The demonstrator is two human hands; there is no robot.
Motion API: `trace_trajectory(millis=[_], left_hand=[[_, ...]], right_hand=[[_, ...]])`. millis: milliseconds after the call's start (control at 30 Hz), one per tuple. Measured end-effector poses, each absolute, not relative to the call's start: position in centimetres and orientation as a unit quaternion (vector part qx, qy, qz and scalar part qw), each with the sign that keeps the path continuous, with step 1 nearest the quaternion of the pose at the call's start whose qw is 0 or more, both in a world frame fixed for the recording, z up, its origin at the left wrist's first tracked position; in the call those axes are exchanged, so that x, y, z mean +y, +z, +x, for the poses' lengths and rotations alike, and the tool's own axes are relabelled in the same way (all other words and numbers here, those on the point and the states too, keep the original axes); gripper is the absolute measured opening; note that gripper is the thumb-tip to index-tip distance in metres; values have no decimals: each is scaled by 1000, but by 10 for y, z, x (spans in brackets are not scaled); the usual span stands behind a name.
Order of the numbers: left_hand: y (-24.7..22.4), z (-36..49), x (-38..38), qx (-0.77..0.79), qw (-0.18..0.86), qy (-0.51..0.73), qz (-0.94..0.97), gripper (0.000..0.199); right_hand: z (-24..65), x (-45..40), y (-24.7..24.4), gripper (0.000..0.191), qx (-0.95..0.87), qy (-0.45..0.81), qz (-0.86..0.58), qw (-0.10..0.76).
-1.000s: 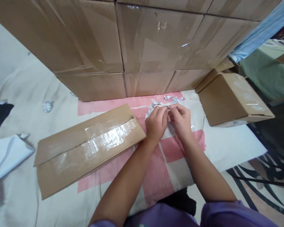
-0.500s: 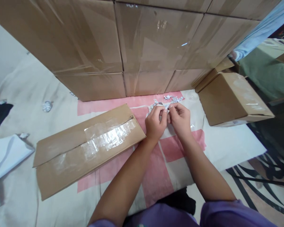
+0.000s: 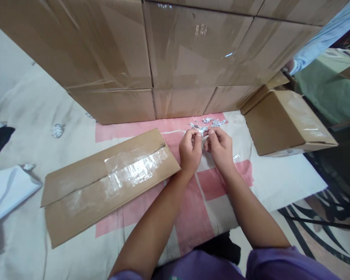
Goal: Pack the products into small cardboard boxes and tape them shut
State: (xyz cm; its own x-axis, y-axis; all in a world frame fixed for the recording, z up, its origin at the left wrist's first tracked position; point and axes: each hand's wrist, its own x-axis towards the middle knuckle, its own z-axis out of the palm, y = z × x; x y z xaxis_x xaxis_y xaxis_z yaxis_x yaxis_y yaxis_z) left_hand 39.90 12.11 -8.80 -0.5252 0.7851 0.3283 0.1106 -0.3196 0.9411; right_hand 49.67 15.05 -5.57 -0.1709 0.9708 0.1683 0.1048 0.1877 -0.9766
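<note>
A small whitish strip of paper (image 3: 203,130) is stretched between my two hands. My left hand (image 3: 190,147) pinches one end of it between thumb and finger. At the other end, my right hand (image 3: 221,146) has its thumb and forefinger closed on it. Just beyond my fingers, crumpled paper scraps (image 3: 214,122) lie on the pink and white cloth (image 3: 192,229). A small pale piece (image 3: 236,156) rests to the right of my right hand. The fingers partly cover the strip.
Large taped cardboard boxes (image 3: 111,50) stand as a wall behind the hands. A flattened carton (image 3: 111,186) lies left of my forearm. An open box (image 3: 291,120) sits at the right, near white paper (image 3: 291,182). A paper ball (image 3: 57,130) is at far left.
My hands have moved slightly apart, and more of the paper strip shows between the fingers. The boxes and carton stay where they were.
</note>
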Motion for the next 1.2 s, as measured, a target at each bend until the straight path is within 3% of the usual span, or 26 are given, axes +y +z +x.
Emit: trace_trajectory(millis=[200, 500, 733, 1200], left_hand=[[-86, 399, 122, 518, 262, 721, 379, 17], [-86, 398, 123, 503, 277, 710, 408, 13], [-85, 398, 121, 512, 210, 719, 421, 21], [-87, 396, 124, 481, 282, 723, 407, 13]], right_hand=[[500, 156, -60, 43, -655, 400, -432, 473], [502, 156, -60, 24, -746, 257, -420, 449], [502, 155, -60, 20, -791, 148, -405, 435], [499, 153, -65, 12, -779, 193, -399, 442]])
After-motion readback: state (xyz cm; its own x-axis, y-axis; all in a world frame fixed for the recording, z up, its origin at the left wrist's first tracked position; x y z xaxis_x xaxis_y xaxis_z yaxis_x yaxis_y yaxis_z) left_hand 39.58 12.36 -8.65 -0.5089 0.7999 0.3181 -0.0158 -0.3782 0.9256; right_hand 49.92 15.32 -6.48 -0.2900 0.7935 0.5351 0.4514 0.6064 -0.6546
